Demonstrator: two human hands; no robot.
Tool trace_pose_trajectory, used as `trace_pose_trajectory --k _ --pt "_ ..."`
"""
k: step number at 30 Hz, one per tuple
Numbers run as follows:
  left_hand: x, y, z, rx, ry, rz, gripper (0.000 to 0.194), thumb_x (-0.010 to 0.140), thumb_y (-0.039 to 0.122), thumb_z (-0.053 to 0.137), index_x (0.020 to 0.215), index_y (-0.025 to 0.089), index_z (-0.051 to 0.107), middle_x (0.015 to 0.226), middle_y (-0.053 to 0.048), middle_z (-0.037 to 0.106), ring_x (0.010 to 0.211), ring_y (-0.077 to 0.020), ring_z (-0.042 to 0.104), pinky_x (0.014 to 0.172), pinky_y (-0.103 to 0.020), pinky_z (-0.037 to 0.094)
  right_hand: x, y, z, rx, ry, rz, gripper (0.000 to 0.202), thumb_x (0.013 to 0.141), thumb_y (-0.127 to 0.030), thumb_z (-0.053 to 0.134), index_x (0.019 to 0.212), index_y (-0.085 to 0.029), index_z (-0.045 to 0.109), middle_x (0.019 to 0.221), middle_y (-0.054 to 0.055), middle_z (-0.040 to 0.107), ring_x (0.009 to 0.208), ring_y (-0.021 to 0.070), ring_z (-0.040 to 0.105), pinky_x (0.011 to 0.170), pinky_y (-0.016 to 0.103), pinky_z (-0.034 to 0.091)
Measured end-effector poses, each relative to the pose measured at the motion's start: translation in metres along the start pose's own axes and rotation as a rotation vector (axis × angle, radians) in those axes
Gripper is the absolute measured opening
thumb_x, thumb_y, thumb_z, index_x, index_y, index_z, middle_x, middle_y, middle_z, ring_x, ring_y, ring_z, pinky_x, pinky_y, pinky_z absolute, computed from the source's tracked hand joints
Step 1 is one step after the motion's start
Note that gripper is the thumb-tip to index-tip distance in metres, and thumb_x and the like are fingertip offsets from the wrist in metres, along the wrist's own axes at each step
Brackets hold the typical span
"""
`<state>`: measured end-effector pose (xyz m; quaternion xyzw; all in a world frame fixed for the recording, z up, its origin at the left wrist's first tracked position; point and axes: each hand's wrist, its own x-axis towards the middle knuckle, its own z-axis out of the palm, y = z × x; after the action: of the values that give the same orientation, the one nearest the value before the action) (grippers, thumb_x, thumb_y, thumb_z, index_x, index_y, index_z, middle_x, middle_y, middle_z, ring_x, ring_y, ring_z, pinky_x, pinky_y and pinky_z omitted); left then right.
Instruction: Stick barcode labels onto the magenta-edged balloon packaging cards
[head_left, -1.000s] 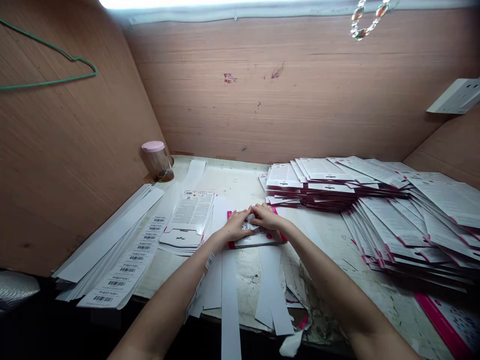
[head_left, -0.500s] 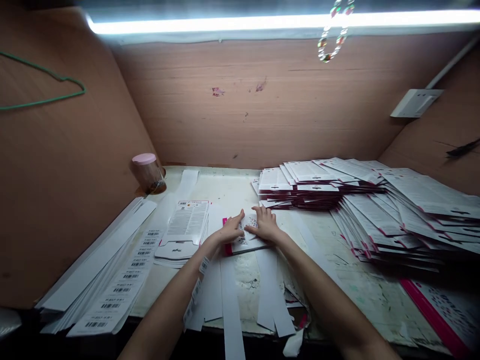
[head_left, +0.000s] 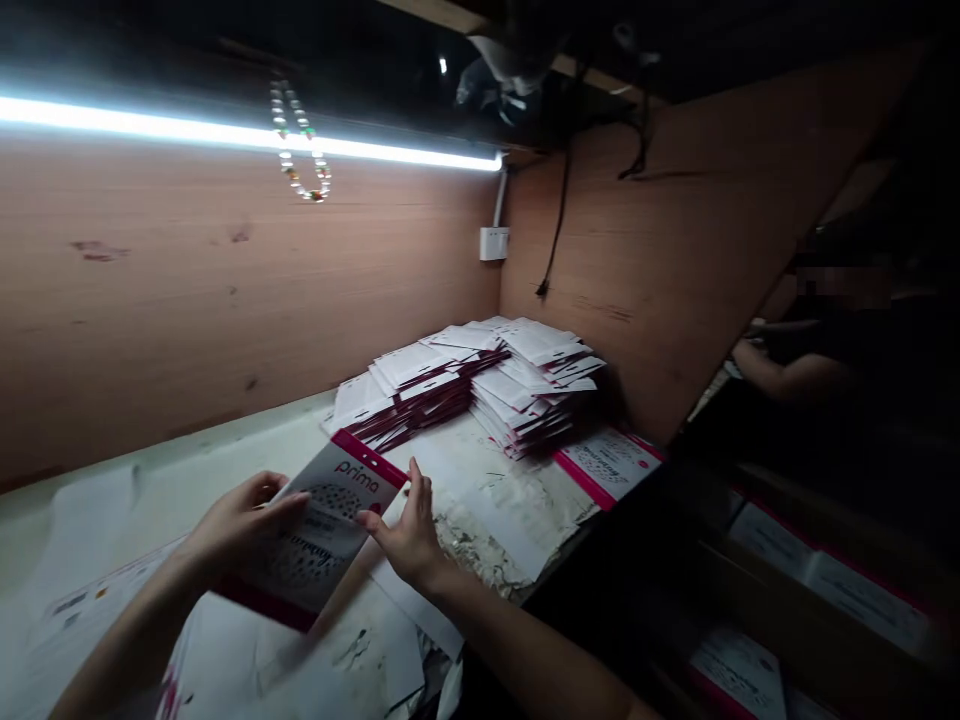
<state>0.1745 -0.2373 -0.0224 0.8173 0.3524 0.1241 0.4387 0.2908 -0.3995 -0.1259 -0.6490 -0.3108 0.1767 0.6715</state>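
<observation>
A flat white-and-magenta packet (head_left: pixel 330 500) printed "prima" is raised above the table, tilted with its front showing. My left hand (head_left: pixel 251 510) grips it along the left side, thumb across the front. At the right edge, my right hand (head_left: pixel 409 525) pinches it with thumb in front and fingers spread upward behind. Below and to the left, a printed sheet or packet (head_left: pixel 97 600) lies partly hidden under my left forearm. White paper strips (head_left: pixel 405 650) lie on the table under the packet.
Piles of similar packets (head_left: pixel 427 375) stand against the back wall. One packet (head_left: pixel 611 465) lies face up at the table's right edge. Past that edge, lower down, are more packets (head_left: pixel 739 670) in the dark. A co-worker's arm (head_left: pixel 795 375) shows beyond the right partition.
The view has swung to the right. The packet, pressed flat on the table under both hands before, is now lifted and held between them.
</observation>
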Motion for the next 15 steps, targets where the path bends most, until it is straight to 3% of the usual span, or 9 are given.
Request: trace_pose_trajectory --k 3,6,8,11,12,13,15 --pt "-0.019 0.023 0.022 -0.172 -0.046 0.011 0.056 0.061 0.072 0.069 0.086 0.026 0.049 0.069 0.008 0.068 0.065 -0.0212 0.066 0.056 -0.033 0.054 -0.005 -0.019 -0.016 0.553 0.048 0.113 0.118 0.062 -0.043 0.081 0.148 -0.029 0.001 0.117 0.010 0.061 0.108 0.0288 0.060 0.096 0.053 0.048" --pt "-0.038 0.036 0.052 -0.168 0.008 0.141 0.071 0.059 0.071 0.071 0.109 0.025 0.049 0.093 -0.003 0.070 0.084 -0.0270 0.070 0.070 -0.040 0.059 -0.019 -0.027 -0.078 0.670 0.210 0.067 0.102 0.071 -0.039 0.074 0.146 -0.030 0.006 0.107 0.007 0.066 0.095 0.0246 0.066 0.088 0.047 0.054" --pt "-0.049 0.030 0.064 -0.075 0.072 0.236 0.079 0.063 0.070 0.068 0.124 0.026 0.046 0.113 -0.008 0.066 0.101 -0.0307 0.067 0.084 -0.046 0.058 -0.031 -0.021 -0.148 0.496 0.442 0.003 0.086 0.078 -0.041 0.066 0.146 -0.029 0.014 0.117 0.010 0.063 0.096 0.0244 0.066 0.084 0.044 0.056" --pt "-0.060 0.003 0.074 0.071 0.095 0.246 0.070 0.066 0.070 0.065 0.120 0.028 0.053 0.123 -0.010 0.063 0.110 -0.0354 0.063 0.091 -0.051 0.055 -0.045 0.003 -0.268 -0.019 0.933 0.019 0.075 0.084 -0.046 0.052 0.145 -0.023 0.015 0.120 0.015 0.060 0.096 0.0252 0.066 0.078 0.042 0.057" --pt "-0.063 -0.007 0.078 0.083 0.087 0.235 0.067 0.067 0.070 0.064 0.118 0.028 0.055 0.122 -0.011 0.064 0.110 -0.0362 0.063 0.090 -0.051 0.055 -0.048 0.012 -0.302 -0.235 1.042 0.057 0.074 0.085 -0.048 0.046 0.145 -0.019 0.012 0.117 0.017 0.060 0.095 0.0263 0.066 0.074 0.043 0.058" --pt "-0.066 -0.016 0.082 0.079 0.078 0.235 0.065 0.068 0.069 0.064 0.118 0.028 0.055 0.122 -0.011 0.064 0.109 -0.0365 0.064 0.089 -0.051 0.056 -0.049 0.020 -0.329 -0.309 1.086 0.070 0.076 0.086 -0.048 0.045 0.146 -0.017 0.010 0.119 0.020 0.058 0.098 0.0299 0.065 0.076 0.048 0.056" --pt "-0.072 -0.028 0.093 0.059 0.044 0.252 0.062 0.072 0.067 0.062 0.119 0.027 0.054 0.125 -0.012 0.063 0.109 -0.0357 0.064 0.089 -0.050 0.057 -0.047 0.030 -0.363 -0.440 1.120 0.070 0.079 0.084 -0.051 0.048 0.146 -0.014 0.015 0.126 0.026 0.051 0.109 0.0377 0.059 0.081 0.057 0.051"
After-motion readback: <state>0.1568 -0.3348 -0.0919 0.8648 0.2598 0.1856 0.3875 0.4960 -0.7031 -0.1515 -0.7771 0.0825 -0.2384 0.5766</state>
